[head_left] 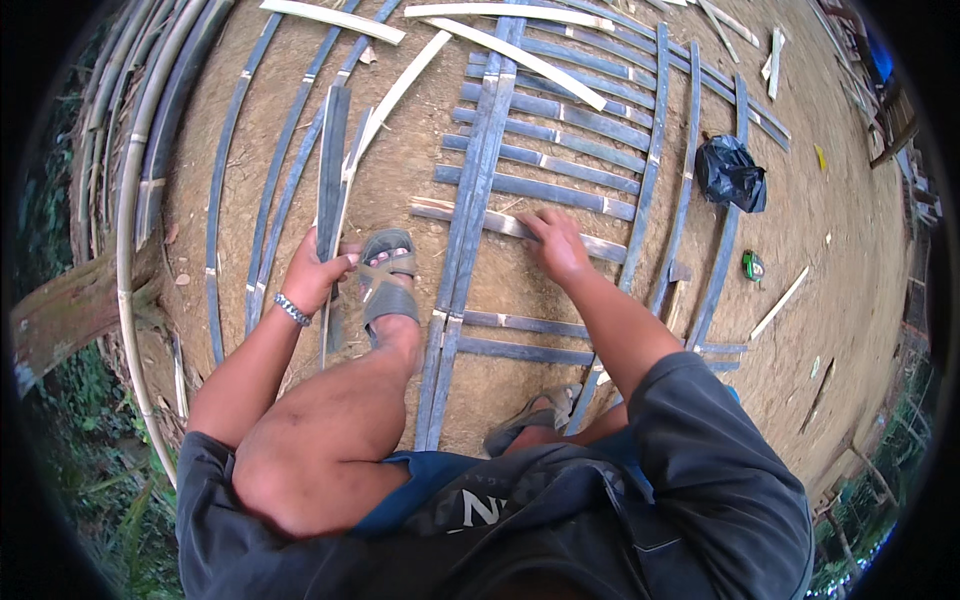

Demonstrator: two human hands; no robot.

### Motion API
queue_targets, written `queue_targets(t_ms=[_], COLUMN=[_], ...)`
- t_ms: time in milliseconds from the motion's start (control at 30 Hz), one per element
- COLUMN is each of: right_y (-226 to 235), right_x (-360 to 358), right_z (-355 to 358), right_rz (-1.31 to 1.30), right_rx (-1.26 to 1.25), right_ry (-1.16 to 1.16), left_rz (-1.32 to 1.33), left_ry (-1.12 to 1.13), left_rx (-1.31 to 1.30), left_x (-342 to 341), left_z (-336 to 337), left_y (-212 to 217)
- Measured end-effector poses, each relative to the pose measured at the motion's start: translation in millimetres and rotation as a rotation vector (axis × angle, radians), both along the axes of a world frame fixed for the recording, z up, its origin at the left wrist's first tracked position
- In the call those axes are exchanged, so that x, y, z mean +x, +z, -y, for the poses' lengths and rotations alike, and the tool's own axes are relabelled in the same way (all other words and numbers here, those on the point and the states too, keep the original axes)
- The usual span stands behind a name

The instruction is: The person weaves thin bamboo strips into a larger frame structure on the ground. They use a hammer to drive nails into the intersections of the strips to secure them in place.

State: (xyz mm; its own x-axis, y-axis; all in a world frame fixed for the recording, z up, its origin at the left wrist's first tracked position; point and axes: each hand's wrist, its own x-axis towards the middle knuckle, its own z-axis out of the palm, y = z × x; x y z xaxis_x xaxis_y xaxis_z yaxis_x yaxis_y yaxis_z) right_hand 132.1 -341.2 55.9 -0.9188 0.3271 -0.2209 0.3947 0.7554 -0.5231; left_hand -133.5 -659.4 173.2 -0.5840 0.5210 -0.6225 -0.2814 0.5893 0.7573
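I squat over a lattice of split bamboo strips [545,160] laid on bare earth. My left hand [315,272] grips the near end of a dark bamboo strip [332,160] that runs away from me, just left of my sandalled foot [385,285]. My right hand [553,243] presses flat, fingers spread, on a pale crosswise strip [470,216] of the lattice, where it crosses the long upright pair of strips [470,230]. A metal bracelet sits on my left wrist.
Long curved bamboo strips [225,200] lie to the left, with thicker poles [135,180] along the left edge. A black plastic bag [730,172] and a small green object [753,265] lie at the right. Pale loose strips [520,55] rest across the far end.
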Motion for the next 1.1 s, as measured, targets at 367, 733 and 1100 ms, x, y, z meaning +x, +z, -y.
queue_targets(t_ms=[367,733,1100], right_y=[-4,6,14], right_x=[4,28,23], right_z=[-15,-40,-30], right_rz=[0.173,0.319,0.093], right_rx=[0.225,0.265,0.282], right_ry=[0.027,0.107,-0.060], left_rz=[-0.009,-0.032,-0.066], left_ry=[0.006,-0.021,-0.117], left_rx=[-0.060,-0.057,-0.044], left_x=[-1,-10,-4], left_z=[28,10,5], left_y=[-6,-1,-1])
